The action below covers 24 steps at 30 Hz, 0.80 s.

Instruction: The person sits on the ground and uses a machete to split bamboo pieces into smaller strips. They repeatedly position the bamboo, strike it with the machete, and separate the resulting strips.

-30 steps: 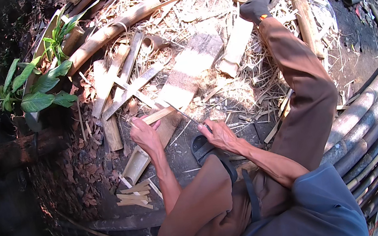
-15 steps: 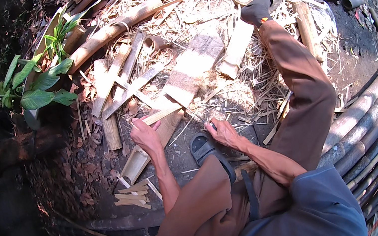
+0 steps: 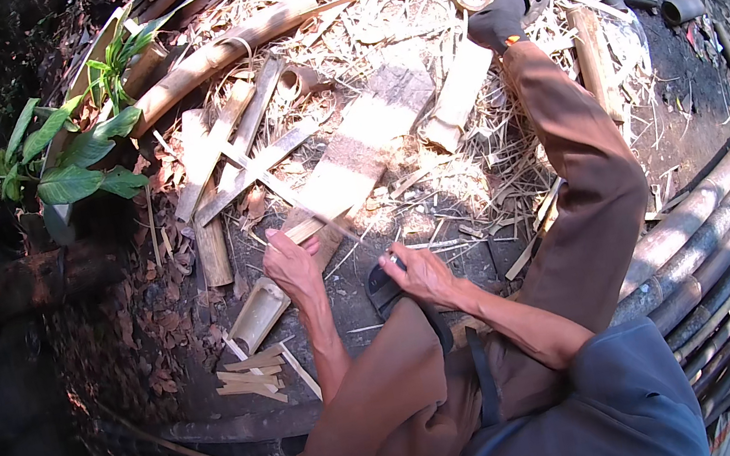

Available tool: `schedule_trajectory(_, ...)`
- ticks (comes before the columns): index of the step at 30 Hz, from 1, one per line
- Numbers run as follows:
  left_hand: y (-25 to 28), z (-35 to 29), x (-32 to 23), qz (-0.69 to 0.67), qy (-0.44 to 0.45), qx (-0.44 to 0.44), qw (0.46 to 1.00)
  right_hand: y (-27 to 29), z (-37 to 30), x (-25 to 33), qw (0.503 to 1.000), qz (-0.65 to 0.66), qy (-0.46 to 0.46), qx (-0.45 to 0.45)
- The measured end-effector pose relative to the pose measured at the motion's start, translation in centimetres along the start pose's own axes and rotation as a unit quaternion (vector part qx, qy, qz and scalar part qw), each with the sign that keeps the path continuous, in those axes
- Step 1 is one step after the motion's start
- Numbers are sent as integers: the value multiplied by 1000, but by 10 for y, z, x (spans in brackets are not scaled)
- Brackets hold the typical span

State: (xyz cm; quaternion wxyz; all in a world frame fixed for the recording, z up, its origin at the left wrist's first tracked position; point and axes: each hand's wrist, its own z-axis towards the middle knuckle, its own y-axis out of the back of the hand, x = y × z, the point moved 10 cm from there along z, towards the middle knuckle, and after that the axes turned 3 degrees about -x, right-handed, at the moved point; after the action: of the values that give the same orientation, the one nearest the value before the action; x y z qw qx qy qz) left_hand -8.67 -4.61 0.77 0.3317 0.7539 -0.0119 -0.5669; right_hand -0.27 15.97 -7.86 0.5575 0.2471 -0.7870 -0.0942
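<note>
My left hand (image 3: 293, 265) is closed around a short, pale bamboo strip (image 3: 307, 228) that points to the right over a wide wooden plank (image 3: 392, 106). To its right, my right hand (image 3: 424, 274) grips the handle of a knife. The thin knife blade (image 3: 344, 232) slants up and left from that fist, its tip end close to the strip; whether they touch I cannot tell. Below the left hand lies a split bamboo piece (image 3: 259, 317), and beside it a small pile of cut bamboo strips (image 3: 253, 377).
Bamboo shavings (image 3: 387, 19) cover the ground ahead. Crossed split bamboo pieces (image 3: 251, 165) lie left of the plank, near a leafy plant (image 3: 72, 172). Long bamboo poles (image 3: 705, 217) line the right side. My sandalled foot (image 3: 508, 12) stretches out ahead.
My right hand has drawn the knife down and slightly left, toward my body. The left hand has shifted a little right and down with the strip.
</note>
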Motion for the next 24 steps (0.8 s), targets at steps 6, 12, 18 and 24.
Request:
schedule_trajectory(6,-12,8,15,-56,9,-42,998,10,-3,-17,999,-45,0,1)
schedule_trajectory(12,-29,6,30,-198,-101,8,975,0,13,-51,997,38,-70,-13)
schedule_trajectory(18,-7,-34,-18,114,-268,41,956,2,20,-80,996,20,-86,-24)
schedule_trajectory(24,159,-48,165,413,-162,-76,893,-5,11,-77,998,-9,-56,-28)
